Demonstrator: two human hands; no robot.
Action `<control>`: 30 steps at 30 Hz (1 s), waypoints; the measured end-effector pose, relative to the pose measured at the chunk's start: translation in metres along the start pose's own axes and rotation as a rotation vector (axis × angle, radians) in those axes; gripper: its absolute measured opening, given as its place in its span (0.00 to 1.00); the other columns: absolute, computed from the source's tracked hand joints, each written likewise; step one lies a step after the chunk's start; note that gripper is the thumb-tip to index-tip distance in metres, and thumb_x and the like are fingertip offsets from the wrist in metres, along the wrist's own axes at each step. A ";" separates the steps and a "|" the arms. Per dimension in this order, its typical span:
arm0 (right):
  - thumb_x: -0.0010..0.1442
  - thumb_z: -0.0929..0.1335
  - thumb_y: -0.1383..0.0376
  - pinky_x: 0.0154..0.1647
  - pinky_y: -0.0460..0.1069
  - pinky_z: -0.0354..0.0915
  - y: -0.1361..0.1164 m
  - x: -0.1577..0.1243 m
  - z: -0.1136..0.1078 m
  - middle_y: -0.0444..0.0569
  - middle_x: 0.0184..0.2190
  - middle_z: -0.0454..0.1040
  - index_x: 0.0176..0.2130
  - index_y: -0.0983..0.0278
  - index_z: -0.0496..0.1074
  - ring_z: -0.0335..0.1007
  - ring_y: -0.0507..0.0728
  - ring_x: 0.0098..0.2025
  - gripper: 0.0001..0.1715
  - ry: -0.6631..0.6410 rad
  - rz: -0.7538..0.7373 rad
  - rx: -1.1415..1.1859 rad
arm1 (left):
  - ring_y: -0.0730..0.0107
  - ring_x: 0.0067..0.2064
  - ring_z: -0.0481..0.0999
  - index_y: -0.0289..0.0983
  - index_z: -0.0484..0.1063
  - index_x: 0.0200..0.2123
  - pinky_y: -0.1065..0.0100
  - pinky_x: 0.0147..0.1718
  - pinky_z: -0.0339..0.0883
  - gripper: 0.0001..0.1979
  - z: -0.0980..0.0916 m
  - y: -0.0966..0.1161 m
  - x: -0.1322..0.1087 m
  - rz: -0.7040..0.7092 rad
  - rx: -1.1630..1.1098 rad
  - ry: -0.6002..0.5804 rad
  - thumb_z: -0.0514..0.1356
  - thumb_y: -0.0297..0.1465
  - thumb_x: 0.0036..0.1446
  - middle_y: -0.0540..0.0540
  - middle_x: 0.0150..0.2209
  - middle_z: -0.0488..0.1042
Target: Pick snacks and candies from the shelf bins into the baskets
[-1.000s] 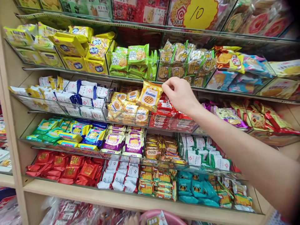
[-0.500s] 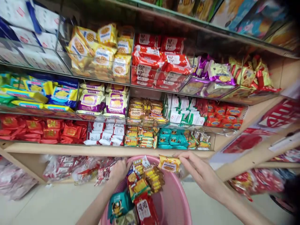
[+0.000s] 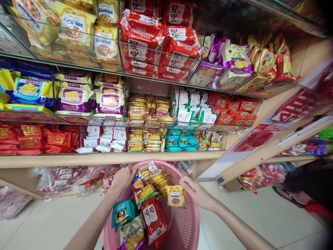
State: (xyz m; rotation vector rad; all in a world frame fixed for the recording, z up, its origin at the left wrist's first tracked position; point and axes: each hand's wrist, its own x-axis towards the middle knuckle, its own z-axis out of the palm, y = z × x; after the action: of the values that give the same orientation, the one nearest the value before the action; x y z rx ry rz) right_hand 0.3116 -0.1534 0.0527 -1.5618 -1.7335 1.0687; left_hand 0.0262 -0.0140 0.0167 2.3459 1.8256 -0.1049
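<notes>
A pink plastic basket (image 3: 182,222) stands low in front of me, just before the shelf. My left hand (image 3: 123,178) is closed over its far left rim. My right hand (image 3: 194,189) pinches the edge of a yellow cookie packet (image 3: 176,197), held over the basket's right part. Inside the basket lie a red snack packet (image 3: 154,220), a teal packet (image 3: 124,212), a purple and cream packet (image 3: 131,233) and a bundle of small brown-gold packets (image 3: 160,178). More small packets sit at the back, partly overlapping.
Glass-fronted shelves hold yellow cookie packets (image 3: 75,29), red packets (image 3: 145,45) and teal packets (image 3: 182,139). A wooden shelf edge (image 3: 78,159) runs behind the basket. Bagged goods (image 3: 62,178) lie below it. A person's sandaled foot (image 3: 291,196) is at the right.
My right hand has brought the cookie packet from above the far right rim down and over the basket, turning its face toward me. The view has shifted closer and to the right.
</notes>
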 end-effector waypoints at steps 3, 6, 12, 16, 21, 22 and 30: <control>0.65 0.54 0.57 0.37 0.48 0.59 0.008 0.004 0.008 0.43 0.29 0.63 0.31 0.62 0.59 0.60 0.52 0.33 0.16 -0.132 0.021 -0.146 | 0.55 0.42 0.78 0.34 0.67 0.49 0.62 0.38 0.69 0.27 0.002 -0.001 0.001 -0.010 -0.002 -0.026 0.38 0.44 0.63 0.34 0.38 0.78; 0.65 0.54 0.61 0.35 0.48 0.57 0.020 0.010 0.020 0.43 0.27 0.64 0.31 0.62 0.59 0.60 0.52 0.31 0.13 -0.175 0.081 -0.227 | 0.58 0.44 0.77 0.35 0.65 0.52 0.63 0.40 0.68 0.25 0.006 -0.003 0.003 -0.011 0.020 -0.039 0.41 0.43 0.64 0.33 0.41 0.77; 0.61 0.56 0.71 0.32 0.46 0.56 0.030 0.027 0.041 0.43 0.26 0.65 0.29 0.63 0.59 0.61 0.51 0.30 0.10 -0.220 0.215 -0.220 | 0.55 0.43 0.78 0.35 0.65 0.52 0.61 0.38 0.68 0.25 0.005 -0.003 0.004 -0.001 0.016 -0.047 0.39 0.42 0.64 0.34 0.40 0.77; 0.59 0.56 0.73 0.31 0.46 0.55 0.032 0.032 0.047 0.43 0.25 0.64 0.28 0.64 0.60 0.60 0.51 0.29 0.11 -0.250 0.249 -0.238 | 0.52 0.41 0.78 0.33 0.66 0.49 0.60 0.35 0.69 0.28 0.002 -0.002 0.002 0.001 0.017 -0.004 0.36 0.44 0.64 0.35 0.37 0.78; 0.59 0.57 0.73 0.31 0.47 0.55 0.039 0.033 0.052 0.45 0.27 0.66 0.30 0.65 0.64 0.61 0.52 0.30 0.10 -0.262 0.299 -0.247 | 0.53 0.42 0.78 0.33 0.65 0.52 0.62 0.34 0.69 0.26 0.004 -0.002 0.001 0.052 0.070 -0.022 0.37 0.41 0.64 0.34 0.39 0.77; 0.58 0.58 0.74 0.30 0.47 0.55 0.041 0.033 0.053 0.45 0.26 0.66 0.30 0.65 0.65 0.62 0.52 0.30 0.10 -0.261 0.326 -0.247 | 0.52 0.42 0.78 0.33 0.64 0.52 0.61 0.34 0.69 0.26 0.004 -0.003 0.001 0.051 0.071 -0.022 0.37 0.42 0.64 0.34 0.38 0.77; 0.52 0.59 0.77 0.35 0.48 0.60 0.050 0.032 0.073 0.49 0.31 0.73 0.32 0.65 0.70 0.68 0.56 0.36 0.14 -0.062 0.340 -0.319 | 0.51 0.41 0.78 0.34 0.66 0.49 0.59 0.35 0.69 0.28 0.004 -0.002 0.001 0.010 0.017 -0.017 0.36 0.44 0.64 0.34 0.37 0.78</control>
State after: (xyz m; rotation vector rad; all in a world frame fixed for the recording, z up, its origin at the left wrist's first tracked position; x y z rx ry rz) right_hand 0.2722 -0.1351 -0.0314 -2.1003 -1.7875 1.0421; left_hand 0.0241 -0.0135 0.0125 2.3574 1.8122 -0.1389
